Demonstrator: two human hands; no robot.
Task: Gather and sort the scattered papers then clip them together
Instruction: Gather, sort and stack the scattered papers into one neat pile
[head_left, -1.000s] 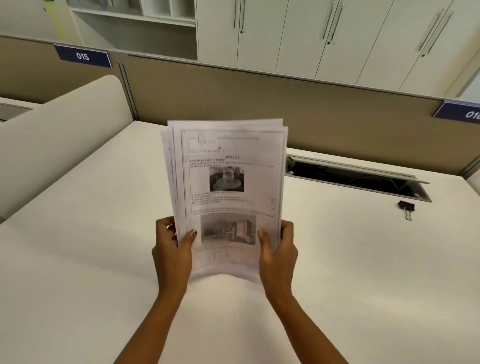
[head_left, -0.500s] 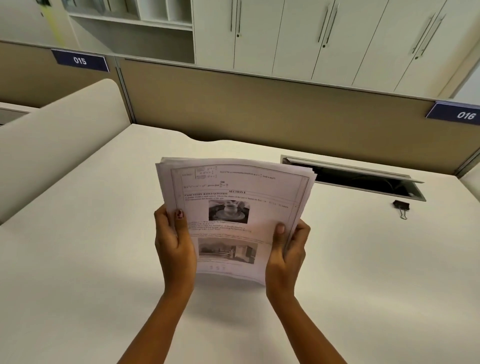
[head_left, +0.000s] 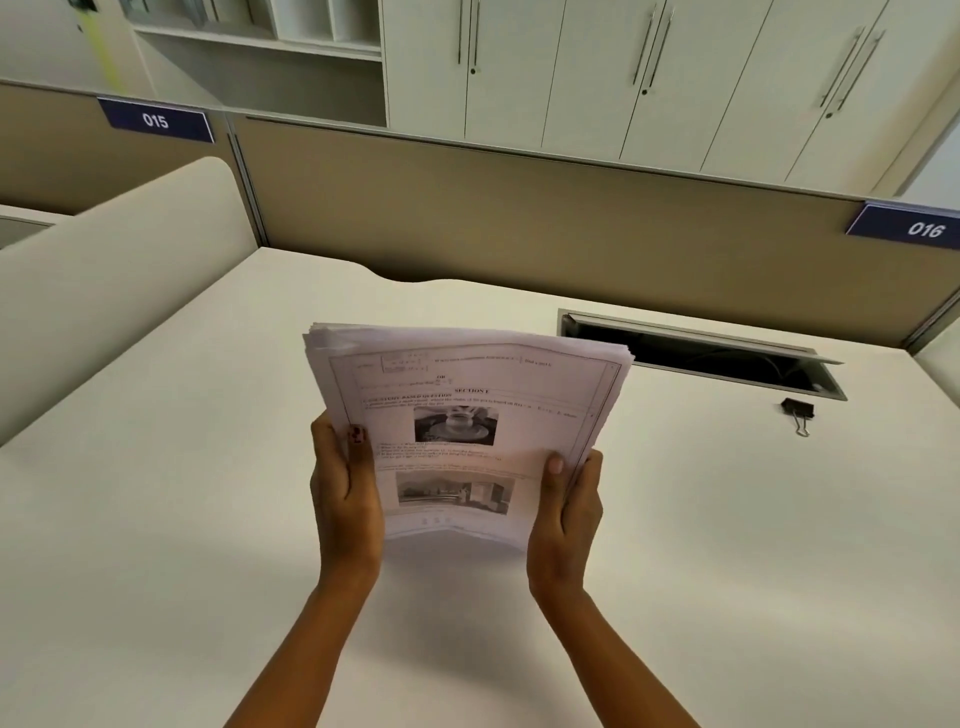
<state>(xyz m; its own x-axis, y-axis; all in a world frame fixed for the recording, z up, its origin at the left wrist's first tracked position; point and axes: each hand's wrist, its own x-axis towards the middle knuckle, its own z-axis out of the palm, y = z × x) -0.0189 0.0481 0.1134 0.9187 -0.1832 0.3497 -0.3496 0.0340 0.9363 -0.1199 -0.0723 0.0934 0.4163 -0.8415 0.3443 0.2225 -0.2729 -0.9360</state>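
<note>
Papers (head_left: 467, 415) above the desk (head_left: 156, 519); binder clip (head_left: 798, 413) lies well right.

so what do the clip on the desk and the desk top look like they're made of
Binder clip: seemingly metal, a black painted body with thin, shiny wire handles. Desk: likely laminate or coated board, smooth, matte off-white, with no grain and only soft reflections; the core isn't visible.

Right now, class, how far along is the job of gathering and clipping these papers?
Gathering looks done: both the left hand and right hand hold one paper stack. Squaring its uneven edges is in hand. Clipping remains: the binder clip lies unused on the desk.
</note>
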